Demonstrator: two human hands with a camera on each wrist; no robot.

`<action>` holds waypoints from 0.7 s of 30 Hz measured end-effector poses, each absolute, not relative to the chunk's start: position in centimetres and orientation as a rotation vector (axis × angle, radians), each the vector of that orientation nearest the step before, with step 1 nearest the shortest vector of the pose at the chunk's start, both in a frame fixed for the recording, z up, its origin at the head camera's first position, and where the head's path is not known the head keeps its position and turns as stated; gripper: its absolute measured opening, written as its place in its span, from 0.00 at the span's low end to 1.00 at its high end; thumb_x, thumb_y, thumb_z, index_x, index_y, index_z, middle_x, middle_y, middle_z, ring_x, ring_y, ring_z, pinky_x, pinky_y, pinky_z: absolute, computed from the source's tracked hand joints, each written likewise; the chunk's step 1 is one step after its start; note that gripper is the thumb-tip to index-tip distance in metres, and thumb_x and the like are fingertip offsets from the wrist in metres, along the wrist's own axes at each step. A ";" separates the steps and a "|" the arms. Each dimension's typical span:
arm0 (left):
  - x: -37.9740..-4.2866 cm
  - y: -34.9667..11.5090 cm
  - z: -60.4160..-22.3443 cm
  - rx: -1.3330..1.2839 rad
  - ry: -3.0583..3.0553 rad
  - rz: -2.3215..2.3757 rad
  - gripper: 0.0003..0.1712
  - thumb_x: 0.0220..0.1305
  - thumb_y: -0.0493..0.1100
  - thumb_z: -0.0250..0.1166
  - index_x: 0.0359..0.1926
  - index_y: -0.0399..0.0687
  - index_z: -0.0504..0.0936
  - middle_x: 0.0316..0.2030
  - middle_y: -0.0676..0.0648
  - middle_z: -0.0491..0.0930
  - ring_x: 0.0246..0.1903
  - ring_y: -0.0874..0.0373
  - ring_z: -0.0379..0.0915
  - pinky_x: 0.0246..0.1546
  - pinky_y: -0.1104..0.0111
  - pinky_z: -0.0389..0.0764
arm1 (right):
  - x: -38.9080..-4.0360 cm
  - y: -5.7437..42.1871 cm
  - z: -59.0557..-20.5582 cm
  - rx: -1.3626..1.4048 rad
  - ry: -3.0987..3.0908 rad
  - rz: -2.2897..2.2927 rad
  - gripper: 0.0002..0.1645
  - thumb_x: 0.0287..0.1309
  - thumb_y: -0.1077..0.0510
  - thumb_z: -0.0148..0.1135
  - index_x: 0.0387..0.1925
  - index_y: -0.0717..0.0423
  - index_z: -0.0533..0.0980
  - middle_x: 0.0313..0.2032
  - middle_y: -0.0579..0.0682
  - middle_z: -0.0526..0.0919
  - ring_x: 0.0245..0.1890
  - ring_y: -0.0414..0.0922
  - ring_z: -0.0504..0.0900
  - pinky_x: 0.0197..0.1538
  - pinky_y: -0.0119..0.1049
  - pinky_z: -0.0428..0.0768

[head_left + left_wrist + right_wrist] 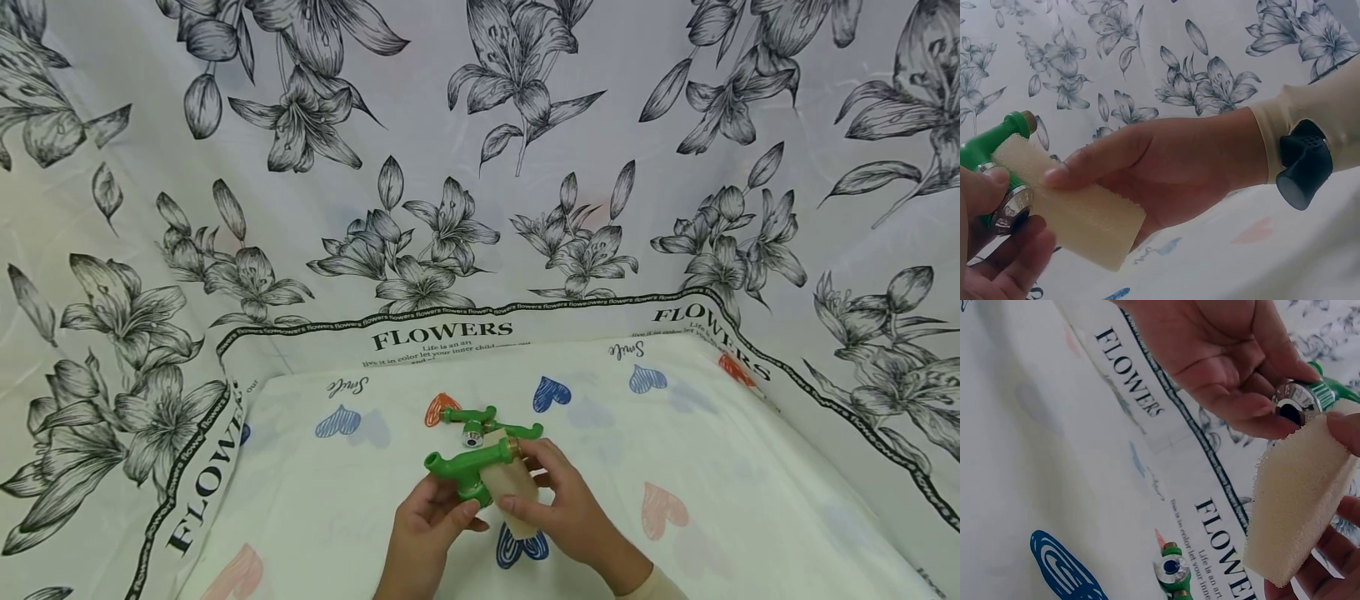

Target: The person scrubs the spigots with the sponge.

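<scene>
My left hand (431,518) grips a green water tap (460,467) by its body, with fingers near its silver ring (1013,209) and dark blue centre. My right hand (562,500) pinches a cream sponge block (516,492) between thumb and fingers. The sponge lies against the tap's side, close to the brass threaded end (1033,122). In the left wrist view, the right thumb presses on the sponge's face. Part of the tap is hidden by the sponge and the hands.
Beyond the hands, what look like two more green taps (468,415) lie close together on the white cloth (337,500) with printed hearts. Flower-printed curtains (555,150) hang at the back and sides of the table.
</scene>
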State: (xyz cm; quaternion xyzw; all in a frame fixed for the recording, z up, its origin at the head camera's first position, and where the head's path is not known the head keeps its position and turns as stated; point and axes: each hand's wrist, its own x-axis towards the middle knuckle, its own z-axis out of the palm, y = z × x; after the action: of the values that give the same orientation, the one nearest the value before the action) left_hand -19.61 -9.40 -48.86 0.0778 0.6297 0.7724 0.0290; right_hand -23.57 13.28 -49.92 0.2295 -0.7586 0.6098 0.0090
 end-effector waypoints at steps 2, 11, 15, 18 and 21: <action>-19.6 -9.4 -48.9 0.230 1.952 2.382 0.33 0.73 0.37 0.74 0.72 0.34 0.72 0.63 0.34 0.81 0.55 0.43 0.84 0.53 0.52 0.89 | -23.5 13.2 -50.0 0.707 -2.378 1.909 0.35 0.71 0.52 0.75 0.75 0.35 0.73 0.62 0.46 0.77 0.58 0.52 0.79 0.58 0.47 0.85; -19.8 -8.9 -49.2 0.159 1.976 2.454 0.32 0.68 0.35 0.78 0.69 0.35 0.79 0.62 0.35 0.79 0.56 0.44 0.84 0.56 0.56 0.87 | -22.8 12.8 -49.8 0.690 -2.398 1.935 0.32 0.70 0.51 0.76 0.71 0.36 0.76 0.61 0.45 0.78 0.58 0.51 0.79 0.58 0.44 0.84; -20.0 -8.9 -49.4 0.147 2.022 2.507 0.27 0.67 0.32 0.77 0.65 0.33 0.81 0.61 0.36 0.80 0.55 0.44 0.85 0.55 0.56 0.88 | -22.1 12.5 -49.5 0.774 -2.372 1.922 0.31 0.69 0.52 0.77 0.69 0.39 0.77 0.60 0.46 0.78 0.57 0.51 0.79 0.55 0.44 0.85; -20.1 -8.9 -49.4 0.099 2.026 2.526 0.26 0.68 0.33 0.76 0.64 0.31 0.79 0.60 0.36 0.81 0.54 0.47 0.85 0.55 0.59 0.88 | -21.8 12.3 -49.3 0.837 -2.340 1.896 0.30 0.69 0.53 0.77 0.69 0.41 0.77 0.61 0.47 0.78 0.56 0.50 0.80 0.53 0.43 0.86; -20.1 -8.9 -49.3 0.061 2.010 2.525 0.28 0.69 0.34 0.76 0.65 0.30 0.78 0.59 0.36 0.82 0.55 0.48 0.85 0.55 0.60 0.87 | -21.6 12.3 -49.2 0.864 -2.312 1.871 0.30 0.68 0.54 0.78 0.68 0.42 0.77 0.60 0.47 0.79 0.56 0.49 0.80 0.52 0.42 0.86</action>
State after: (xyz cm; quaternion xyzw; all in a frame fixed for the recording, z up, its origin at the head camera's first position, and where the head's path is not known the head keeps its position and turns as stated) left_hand -20.11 -8.88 -49.34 0.0190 0.6222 0.7814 -0.0431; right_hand -21.64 12.29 -49.20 0.2788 -0.7463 0.6040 0.0220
